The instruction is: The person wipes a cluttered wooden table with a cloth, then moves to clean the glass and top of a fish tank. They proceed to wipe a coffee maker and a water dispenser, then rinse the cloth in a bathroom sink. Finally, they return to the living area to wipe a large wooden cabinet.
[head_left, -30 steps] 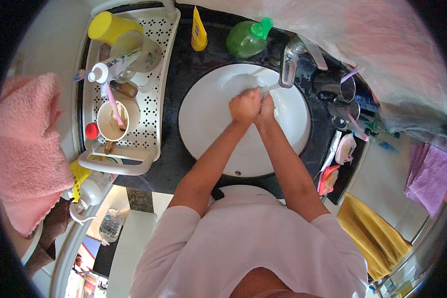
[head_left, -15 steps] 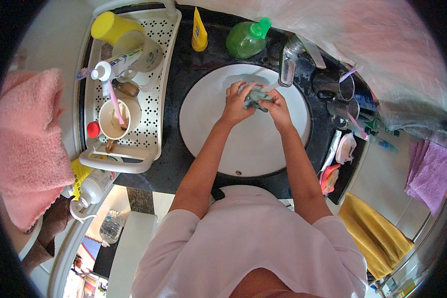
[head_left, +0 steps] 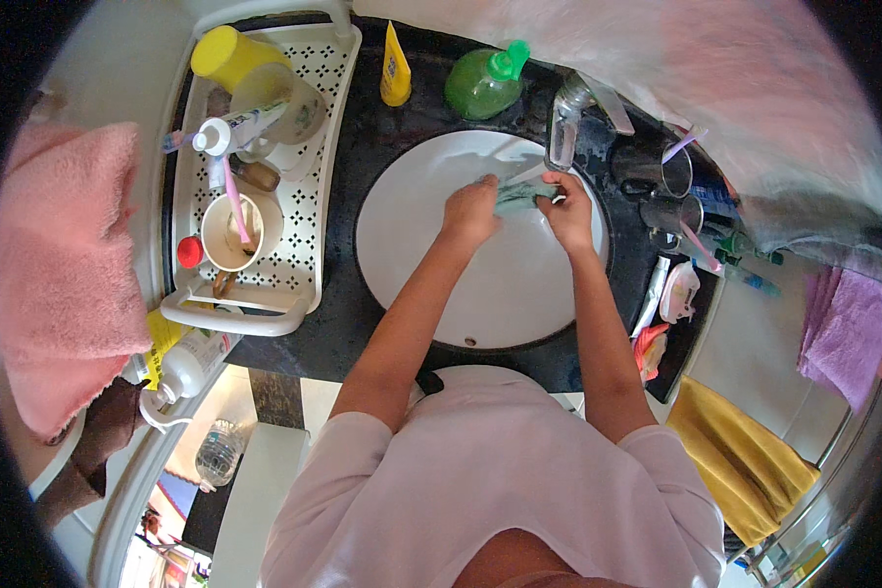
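Over the white sink basin (head_left: 431, 279), a thin, wet grey-green cloth (head_left: 521, 196) is stretched between my two hands. Its exact kind is hard to make out. My left hand (head_left: 471, 209) is closed round the cloth's left end, slightly smeared by motion. On the other end, my right hand (head_left: 569, 214) pinches the cloth between thumb and fingers. Just above and beyond the right hand is the faucet (head_left: 563, 132). A thin streak of water seems to run from it toward the cloth.
A white perforated basket (head_left: 309, 196) with cups and toothpaste stands left of the basin. Behind are a yellow tube (head_left: 395, 73) and a green pump bottle (head_left: 485, 83). Dark mugs (head_left: 647, 167) stand at right. Pink (head_left: 69, 284) and mustard (head_left: 740, 461) towels hang at the sides.
The cloth was bunched between both hands; now it is drawn out between them. My right hand has moved right and my left hand slightly down.
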The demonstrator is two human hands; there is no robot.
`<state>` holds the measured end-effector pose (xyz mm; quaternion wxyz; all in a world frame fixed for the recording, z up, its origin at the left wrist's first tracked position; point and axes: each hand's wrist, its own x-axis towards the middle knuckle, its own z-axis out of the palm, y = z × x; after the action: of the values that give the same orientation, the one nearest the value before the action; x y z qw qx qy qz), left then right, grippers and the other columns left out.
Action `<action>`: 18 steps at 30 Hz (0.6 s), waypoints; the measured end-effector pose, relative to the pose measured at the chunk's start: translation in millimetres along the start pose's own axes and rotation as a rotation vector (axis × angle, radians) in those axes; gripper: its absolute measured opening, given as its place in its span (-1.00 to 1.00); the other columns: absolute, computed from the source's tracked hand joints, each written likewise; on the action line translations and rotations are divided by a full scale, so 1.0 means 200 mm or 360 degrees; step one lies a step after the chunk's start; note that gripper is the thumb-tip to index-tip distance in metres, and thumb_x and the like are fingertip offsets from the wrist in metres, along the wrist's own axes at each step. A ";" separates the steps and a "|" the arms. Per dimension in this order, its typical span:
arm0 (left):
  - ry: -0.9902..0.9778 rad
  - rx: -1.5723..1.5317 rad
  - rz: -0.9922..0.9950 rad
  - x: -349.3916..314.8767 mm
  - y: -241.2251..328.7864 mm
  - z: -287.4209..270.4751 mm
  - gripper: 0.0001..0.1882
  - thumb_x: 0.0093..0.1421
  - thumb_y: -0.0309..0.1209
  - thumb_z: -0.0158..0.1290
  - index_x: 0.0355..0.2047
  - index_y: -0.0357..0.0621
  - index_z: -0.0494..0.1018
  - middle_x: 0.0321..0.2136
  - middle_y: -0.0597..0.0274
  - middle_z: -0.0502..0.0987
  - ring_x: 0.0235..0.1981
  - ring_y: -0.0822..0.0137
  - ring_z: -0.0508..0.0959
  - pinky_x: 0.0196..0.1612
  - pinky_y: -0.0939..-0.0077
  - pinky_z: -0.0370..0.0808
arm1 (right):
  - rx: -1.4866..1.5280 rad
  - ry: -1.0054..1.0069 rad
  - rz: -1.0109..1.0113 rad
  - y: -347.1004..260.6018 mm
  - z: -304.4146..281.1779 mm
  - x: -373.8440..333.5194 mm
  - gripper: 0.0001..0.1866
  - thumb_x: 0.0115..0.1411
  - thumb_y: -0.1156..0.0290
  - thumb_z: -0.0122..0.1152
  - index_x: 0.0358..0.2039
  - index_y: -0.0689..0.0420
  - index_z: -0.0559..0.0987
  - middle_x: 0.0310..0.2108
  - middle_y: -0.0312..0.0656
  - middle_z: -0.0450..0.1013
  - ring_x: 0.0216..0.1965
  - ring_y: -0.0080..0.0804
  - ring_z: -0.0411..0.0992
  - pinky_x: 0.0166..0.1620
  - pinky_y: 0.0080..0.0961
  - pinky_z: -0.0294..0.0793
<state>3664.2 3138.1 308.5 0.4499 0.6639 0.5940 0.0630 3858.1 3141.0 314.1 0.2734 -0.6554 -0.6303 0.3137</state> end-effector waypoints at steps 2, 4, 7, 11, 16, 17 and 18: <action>0.0265 0.0221 -0.0021 0.07 -0.08 0.09 -0.55 -0.07 -0.49 0.22 -0.09 -0.04 0.51 -0.06 0.00 0.46 0.00 -0.06 0.47 -0.05 0.09 0.48 | 0.0015 -0.0023 0.0066 -0.04 -0.03 -0.03 -0.58 -0.10 0.66 0.36 -0.16 0.09 0.59 -0.23 -0.22 0.46 -0.27 -0.38 0.45 -0.26 -0.52 0.48; 0.0632 0.0375 -0.0008 0.04 -0.09 0.07 -0.62 -0.09 -0.49 0.23 -0.18 -0.01 0.58 -0.09 0.05 0.45 0.02 -0.05 0.44 -0.03 0.09 0.46 | 0.0004 0.0096 0.0012 -0.01 -0.04 -0.04 -0.59 -0.06 0.66 0.33 -0.15 0.05 0.60 -0.21 -0.22 0.49 -0.22 -0.34 0.47 -0.24 -0.47 0.51; 0.0901 0.0387 -0.0009 0.04 -0.05 0.04 -0.65 -0.09 -0.49 0.22 -0.21 0.04 0.60 -0.12 0.06 0.45 -0.02 -0.05 0.45 -0.04 0.08 0.48 | -0.0092 0.0426 -0.0107 -0.13 -0.12 -0.06 -0.60 0.01 0.67 0.23 -0.12 0.03 0.59 -0.19 -0.18 0.49 -0.17 -0.29 0.48 -0.20 -0.44 0.52; 0.0338 0.0240 -0.0196 0.01 0.09 -0.06 -0.51 -0.11 -0.48 0.22 -0.08 0.06 0.54 -0.13 0.03 0.47 -0.13 -0.03 0.55 -0.11 0.08 0.51 | -0.0217 0.0928 -0.0573 -0.44 -0.24 -0.01 -0.59 0.02 0.67 0.19 -0.06 0.13 0.53 -0.06 -0.10 0.43 -0.02 -0.20 0.40 -0.06 -0.41 0.44; 0.0481 -0.0137 0.0142 -0.07 0.13 -0.12 -0.53 -0.09 -0.49 0.20 -0.08 0.04 0.52 -0.23 0.01 0.51 -0.19 -0.01 0.58 -0.13 0.15 0.52 | -0.0579 0.0976 -0.1036 -0.66 -0.32 0.08 -0.50 0.02 0.57 0.21 0.05 0.13 0.49 0.09 -0.08 0.39 0.12 -0.12 0.31 0.18 -0.23 0.22; 0.0514 -0.0256 0.0225 -0.09 0.13 -0.14 -0.58 -0.09 -0.49 0.21 -0.13 0.02 0.54 -0.25 0.02 0.51 -0.18 -0.01 0.57 -0.12 0.17 0.52 | -0.0568 0.0903 -0.1079 -0.64 -0.31 0.09 -0.46 0.02 0.54 0.21 0.08 0.12 0.47 0.16 -0.06 0.36 0.15 -0.09 0.29 0.22 -0.21 0.16; 0.0450 -0.0332 0.0277 -0.09 0.10 -0.13 -0.57 -0.09 -0.49 0.20 -0.13 0.05 0.55 -0.25 0.02 0.50 -0.20 -0.01 0.57 -0.13 0.19 0.52 | -0.0589 0.0890 -0.1070 -0.63 -0.31 0.08 -0.46 0.01 0.54 0.21 0.08 0.12 0.47 0.16 -0.06 0.36 0.16 -0.08 0.29 0.21 -0.21 0.16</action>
<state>3657.6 3139.8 345.6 0.4212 0.6471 0.5818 0.2555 3823.4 3166.4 448.3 0.3977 -0.5119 -0.7551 -0.0982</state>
